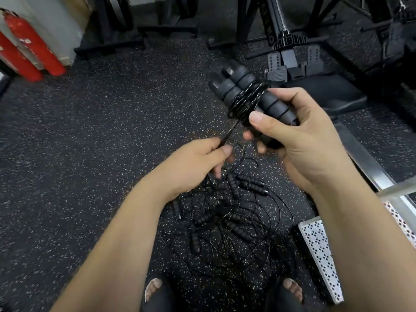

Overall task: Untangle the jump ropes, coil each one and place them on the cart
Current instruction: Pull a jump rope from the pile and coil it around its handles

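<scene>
My right hand grips two black foam jump-rope handles held side by side, pointing up and to the left. Several turns of thin black cord are wound round their middle. From that winding a taut strand runs down to my left hand, which pinches it between thumb and fingers. On the speckled rubber floor below my hands lies a tangled pile of jump ropes, with several black foam handles and many loose cord loops.
A metal cart edge and a perforated white panel stand at the right. Black gym machine frames fill the back. Red fire extinguishers stand at the far left. My feet are at the bottom.
</scene>
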{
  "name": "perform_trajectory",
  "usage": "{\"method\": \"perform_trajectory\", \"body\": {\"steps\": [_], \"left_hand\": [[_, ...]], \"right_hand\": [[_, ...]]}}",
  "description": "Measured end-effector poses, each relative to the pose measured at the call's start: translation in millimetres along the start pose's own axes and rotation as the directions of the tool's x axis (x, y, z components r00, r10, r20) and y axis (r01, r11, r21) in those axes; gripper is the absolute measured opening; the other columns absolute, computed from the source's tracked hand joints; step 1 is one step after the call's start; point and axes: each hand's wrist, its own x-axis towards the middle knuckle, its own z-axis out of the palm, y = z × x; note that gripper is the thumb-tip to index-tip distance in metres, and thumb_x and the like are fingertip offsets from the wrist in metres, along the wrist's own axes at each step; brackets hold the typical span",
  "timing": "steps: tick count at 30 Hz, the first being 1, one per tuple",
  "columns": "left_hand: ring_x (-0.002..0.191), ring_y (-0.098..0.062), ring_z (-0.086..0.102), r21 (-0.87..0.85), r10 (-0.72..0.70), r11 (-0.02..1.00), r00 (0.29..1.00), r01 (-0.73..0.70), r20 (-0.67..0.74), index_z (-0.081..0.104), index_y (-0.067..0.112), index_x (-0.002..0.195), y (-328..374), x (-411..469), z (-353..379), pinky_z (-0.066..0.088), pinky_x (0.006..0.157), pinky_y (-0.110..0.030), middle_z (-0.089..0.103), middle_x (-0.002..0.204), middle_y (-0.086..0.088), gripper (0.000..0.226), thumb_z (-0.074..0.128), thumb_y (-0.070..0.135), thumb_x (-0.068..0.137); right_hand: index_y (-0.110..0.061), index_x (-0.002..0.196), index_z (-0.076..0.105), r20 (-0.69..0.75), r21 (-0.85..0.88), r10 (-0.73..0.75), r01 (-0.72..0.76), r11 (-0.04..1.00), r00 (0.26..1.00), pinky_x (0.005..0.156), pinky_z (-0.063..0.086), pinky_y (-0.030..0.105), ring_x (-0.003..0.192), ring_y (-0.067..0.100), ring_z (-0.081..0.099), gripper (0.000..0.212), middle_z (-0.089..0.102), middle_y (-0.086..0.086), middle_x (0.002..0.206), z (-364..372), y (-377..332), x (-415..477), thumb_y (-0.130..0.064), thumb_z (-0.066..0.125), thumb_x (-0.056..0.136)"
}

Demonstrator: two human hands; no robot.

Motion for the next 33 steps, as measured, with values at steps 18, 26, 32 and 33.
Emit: {"method": "perform_trajectory", "body": {"steps": [18,26,32,33], "left_hand": [[0.059,-0.009,0.056,0.284,0.007,0.959,0.999,-0.016,0.033,0.077,0.035,0.085,-3.2,-5.0,-6.1,0.047,0.061,-0.036,0.069,0.072,0.009,0.013,0.081,0.046,0.092],[0.084,-0.014,0.071,0.037,0.122,0.991,0.988,-0.126,0.091,0.083,0.028,0.086,1.8,-11.3,-17.5,0.053,0.083,-0.027,0.079,0.088,0.003,0.01,0.091,0.033,0.083],[0.075,-0.007,0.066,-0.065,0.213,0.974,0.976,-0.215,-0.036,0.082,0.017,0.088,5.7,-9.5,-15.3,0.052,0.072,-0.021,0.077,0.085,-0.005,0.015,0.092,0.025,0.081],[0.075,-0.007,0.065,-0.083,0.226,0.97,0.973,-0.229,-0.047,0.081,0.015,0.089,5.5,-9.4,-15.3,0.052,0.071,-0.019,0.077,0.086,-0.006,0.017,0.091,0.025,0.08]], "right_hand": [[-0.023,0.11,0.061,0.147,-0.84,0.555,-0.193,0.507,0.818,0.049,0.056,0.032,0.058,0.017,0.074,0.045,0.076,0.0,0.07,-16.2,28.4,4.0,-0.006,0.092,0.083],[-0.008,0.116,0.053,0.362,-0.686,0.675,-0.306,0.659,0.642,0.052,0.053,0.031,0.077,0.027,0.075,0.053,0.078,0.016,0.088,-21.3,1.2,-6.2,-0.01,0.093,0.081],[-0.013,0.101,0.058,0.303,-0.668,0.52,-0.212,0.714,0.799,0.048,0.052,0.033,0.057,0.018,0.062,0.058,0.069,0.011,0.076,-2.6,6.7,-7.2,-0.046,0.097,0.074],[-0.015,0.097,0.059,0.299,-0.658,0.49,-0.195,0.727,0.819,0.049,0.052,0.035,0.058,0.02,0.062,0.056,0.069,0.015,0.078,-1.5,6.8,-7.4,-0.052,0.095,0.074]]}}
